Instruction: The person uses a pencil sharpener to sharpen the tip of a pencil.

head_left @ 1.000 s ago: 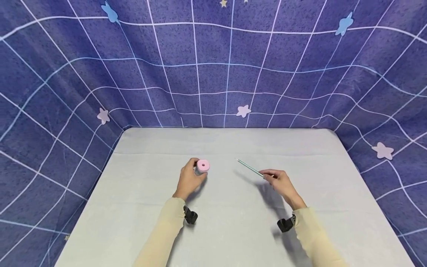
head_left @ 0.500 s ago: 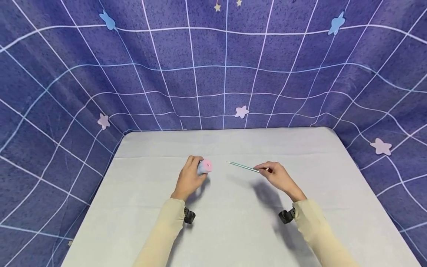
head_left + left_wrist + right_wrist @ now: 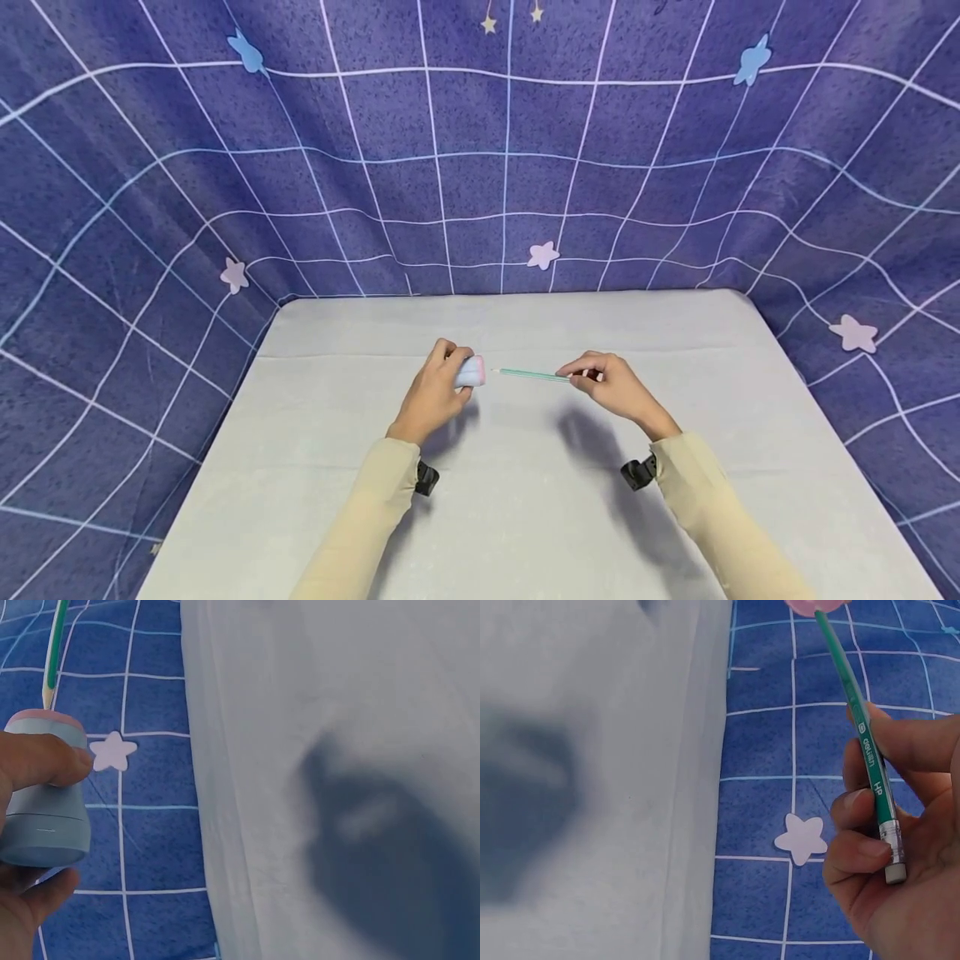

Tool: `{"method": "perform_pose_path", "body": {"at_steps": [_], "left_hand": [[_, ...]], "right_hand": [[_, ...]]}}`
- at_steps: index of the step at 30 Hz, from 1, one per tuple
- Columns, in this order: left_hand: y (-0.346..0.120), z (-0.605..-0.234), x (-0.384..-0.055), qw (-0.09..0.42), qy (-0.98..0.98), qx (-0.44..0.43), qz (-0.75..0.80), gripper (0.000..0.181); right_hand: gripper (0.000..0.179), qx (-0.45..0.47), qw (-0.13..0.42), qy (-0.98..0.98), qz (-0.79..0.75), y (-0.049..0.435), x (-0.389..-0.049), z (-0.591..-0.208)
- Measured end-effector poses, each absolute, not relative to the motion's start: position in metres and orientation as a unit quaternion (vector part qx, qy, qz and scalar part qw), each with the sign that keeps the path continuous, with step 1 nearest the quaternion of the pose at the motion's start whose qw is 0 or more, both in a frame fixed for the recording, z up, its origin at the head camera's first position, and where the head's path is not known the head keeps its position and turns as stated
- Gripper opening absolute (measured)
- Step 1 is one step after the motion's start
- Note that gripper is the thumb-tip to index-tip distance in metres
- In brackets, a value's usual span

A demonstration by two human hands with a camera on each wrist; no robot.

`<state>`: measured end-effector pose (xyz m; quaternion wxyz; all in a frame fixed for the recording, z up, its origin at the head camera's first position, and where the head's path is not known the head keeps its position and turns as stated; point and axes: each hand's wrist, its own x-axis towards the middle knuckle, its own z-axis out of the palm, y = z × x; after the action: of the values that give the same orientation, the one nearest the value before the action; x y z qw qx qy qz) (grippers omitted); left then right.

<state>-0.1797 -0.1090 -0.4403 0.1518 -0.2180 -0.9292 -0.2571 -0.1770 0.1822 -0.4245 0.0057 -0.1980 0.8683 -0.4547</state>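
My left hand grips a pale blue pencil sharpener above the table, its pink end turned to the right in the head view. A green pencil is pinched in my right hand, its sharpened tip pointing left and lying just short of the pink end. Seen from the left wrist, the pencil point is right at the pink rim. In the right wrist view, the metal ferrule and eraser show near my palm, with the fingers curled round the shaft. The hole in the pink end is hidden from the head view.
A table with a pale grey cloth lies under both hands, which cast shadows on it. A blue-purple curtain with grid lines and stars rises behind the table and along both sides.
The sharpener has tilted from pink end up to pink end facing right. The pencil has swung nearly level and moved left, so its tip is now close to the sharpener.
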Motion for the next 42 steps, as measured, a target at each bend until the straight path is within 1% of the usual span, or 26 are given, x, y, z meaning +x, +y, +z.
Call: {"method": "perform_pose_path", "body": {"at_steps": [5,11,14,17,24,30,33,36,37,39,41,42], "left_hand": [[-0.106,-0.437,-0.177,0.138,-0.928,-0.226,-0.262,0.05],[-0.104,-0.436,-0.176,0.143,-0.919,-0.244,-0.276,0.052],[-0.104,-0.435,-0.176,0.129,-0.911,-0.255,-0.299,0.05],[-0.105,-0.434,-0.177,0.103,-0.901,-0.264,-0.328,0.049],[-0.106,-0.432,-0.177,0.039,-0.878,-0.273,-0.392,0.05],[-0.111,-0.43,-0.176,-0.009,-0.872,-0.259,-0.415,0.048],[-0.113,-0.427,-0.175,-0.031,-0.869,-0.251,-0.425,0.045],[-0.115,-0.424,-0.175,-0.052,-0.863,-0.241,-0.44,0.041],[-0.116,-0.423,-0.175,-0.058,-0.862,-0.238,-0.445,0.039],[-0.119,-0.42,-0.176,-0.07,-0.856,-0.236,-0.455,0.036],[-0.121,-0.418,-0.176,-0.096,-0.84,-0.24,-0.478,0.033],[-0.122,-0.417,-0.176,-0.112,-0.828,-0.244,-0.492,0.032]], "right_hand": [[0.019,-0.211,0.021,0.858,-0.467,0.18,-0.181,-0.422],[0.019,-0.237,0.027,0.847,-0.475,0.174,-0.185,-0.419],[0.017,-0.247,0.012,0.848,-0.468,0.172,-0.186,-0.42],[0.016,-0.261,-0.008,0.848,-0.462,0.171,-0.185,-0.421],[0.023,-0.283,-0.061,0.855,-0.43,0.169,-0.184,-0.425],[0.024,-0.297,-0.097,0.86,-0.403,0.166,-0.182,-0.429],[0.024,-0.317,-0.135,0.858,-0.38,0.164,-0.18,-0.43],[0.023,-0.352,-0.2,0.846,-0.346,0.161,-0.178,-0.432],[0.022,-0.366,-0.229,0.84,-0.33,0.16,-0.177,-0.432],[0.017,-0.395,-0.305,0.821,-0.277,0.159,-0.177,-0.433],[0.01,-0.416,-0.389,0.791,-0.222,0.158,-0.176,-0.432],[0.009,-0.422,-0.429,0.774,-0.197,0.158,-0.175,-0.432]]}}
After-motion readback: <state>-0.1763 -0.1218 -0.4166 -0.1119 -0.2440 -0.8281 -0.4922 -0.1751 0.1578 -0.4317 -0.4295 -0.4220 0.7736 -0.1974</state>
